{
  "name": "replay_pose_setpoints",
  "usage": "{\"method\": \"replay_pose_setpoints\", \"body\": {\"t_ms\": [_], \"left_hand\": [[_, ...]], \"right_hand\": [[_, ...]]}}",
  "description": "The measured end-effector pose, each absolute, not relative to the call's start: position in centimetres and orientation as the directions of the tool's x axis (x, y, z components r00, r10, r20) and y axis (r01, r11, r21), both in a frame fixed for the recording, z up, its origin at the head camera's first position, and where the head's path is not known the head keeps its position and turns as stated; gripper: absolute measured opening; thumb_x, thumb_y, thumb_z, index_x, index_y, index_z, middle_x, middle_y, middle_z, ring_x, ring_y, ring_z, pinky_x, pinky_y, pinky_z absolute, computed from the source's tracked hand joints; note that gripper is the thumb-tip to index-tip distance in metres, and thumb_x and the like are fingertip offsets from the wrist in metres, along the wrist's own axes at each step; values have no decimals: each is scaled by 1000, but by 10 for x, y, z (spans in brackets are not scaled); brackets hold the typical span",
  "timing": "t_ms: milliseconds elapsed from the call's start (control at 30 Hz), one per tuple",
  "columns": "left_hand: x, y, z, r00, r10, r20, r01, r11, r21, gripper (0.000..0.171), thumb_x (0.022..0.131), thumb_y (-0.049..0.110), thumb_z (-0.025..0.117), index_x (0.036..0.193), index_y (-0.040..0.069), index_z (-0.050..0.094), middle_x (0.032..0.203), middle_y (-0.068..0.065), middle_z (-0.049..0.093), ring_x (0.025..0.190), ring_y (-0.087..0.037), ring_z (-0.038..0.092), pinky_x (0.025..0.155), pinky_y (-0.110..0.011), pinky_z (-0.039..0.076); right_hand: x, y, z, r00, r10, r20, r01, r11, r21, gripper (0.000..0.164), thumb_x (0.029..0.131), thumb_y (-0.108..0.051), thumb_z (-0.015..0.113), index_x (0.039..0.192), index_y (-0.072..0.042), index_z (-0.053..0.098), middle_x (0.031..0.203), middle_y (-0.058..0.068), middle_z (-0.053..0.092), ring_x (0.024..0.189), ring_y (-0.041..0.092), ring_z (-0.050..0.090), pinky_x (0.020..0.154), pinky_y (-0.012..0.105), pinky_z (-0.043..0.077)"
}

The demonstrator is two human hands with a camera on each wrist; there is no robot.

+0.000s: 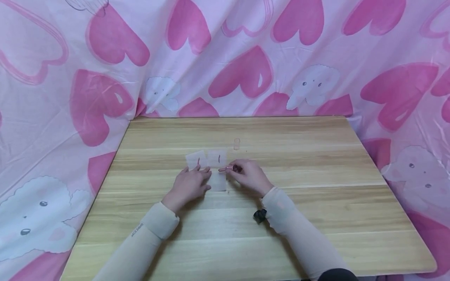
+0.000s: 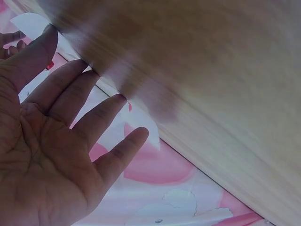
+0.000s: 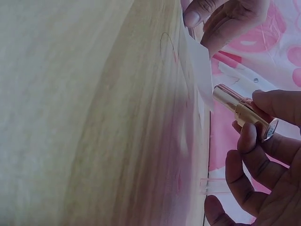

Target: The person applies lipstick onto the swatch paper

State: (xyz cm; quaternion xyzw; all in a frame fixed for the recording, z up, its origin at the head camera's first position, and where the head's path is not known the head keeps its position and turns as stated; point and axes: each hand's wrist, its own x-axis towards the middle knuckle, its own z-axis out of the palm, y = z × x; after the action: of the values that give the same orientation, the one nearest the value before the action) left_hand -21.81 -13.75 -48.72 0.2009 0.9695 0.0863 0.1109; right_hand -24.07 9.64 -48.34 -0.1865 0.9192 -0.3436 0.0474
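My right hand point(image 1: 251, 176) pinches a lipstick point(image 3: 244, 111) with a shiny gold tube, thumb on one side and fingers on the other. Its tip points left, over the edge of the white papers in the head view. Two small papers, a left one point(image 1: 193, 157) and a right one point(image 1: 213, 157), each carry a short dark red stroke. A third paper point(image 1: 218, 182) lies nearer, partly covered by my left hand point(image 1: 189, 182). That hand has its fingers spread, fingertips resting on the papers; the left wrist view shows its palm point(image 2: 56, 150).
A clear lipstick cap point(image 1: 237, 144) lies on the wooden table point(image 1: 316, 187) beyond my right hand. Pink heart-patterned cloth point(image 1: 240, 74) hangs behind the table and along both sides. A black object point(image 1: 260, 216) is at my right sleeve.
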Motion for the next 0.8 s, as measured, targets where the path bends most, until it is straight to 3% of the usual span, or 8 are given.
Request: {"method": "replay_pose_setpoints", "body": {"t_ms": [500,800], "left_hand": [[-219,-136,-485,-897,390,-209,347,913,215,53,89,43,65,137,23,55,149,7,46,143,-28,37,110,-59,35],[-219,-135,-484,-897,384,-219,340,916,213,54,89,43,64,138,24,53,150,8,44,144,-28,36,111,-59,35]], "right_hand": [[-243,95,-483,-921,-387,42,-326,707,-627,18,92,-42,63,97,-26,70,87,-11,66,79,8,59,74,27,51],[-244,93,-484,-923,-384,33,-316,705,-635,16,91,-43,64,95,-29,70,81,-13,63,72,8,56,66,26,48]]}}
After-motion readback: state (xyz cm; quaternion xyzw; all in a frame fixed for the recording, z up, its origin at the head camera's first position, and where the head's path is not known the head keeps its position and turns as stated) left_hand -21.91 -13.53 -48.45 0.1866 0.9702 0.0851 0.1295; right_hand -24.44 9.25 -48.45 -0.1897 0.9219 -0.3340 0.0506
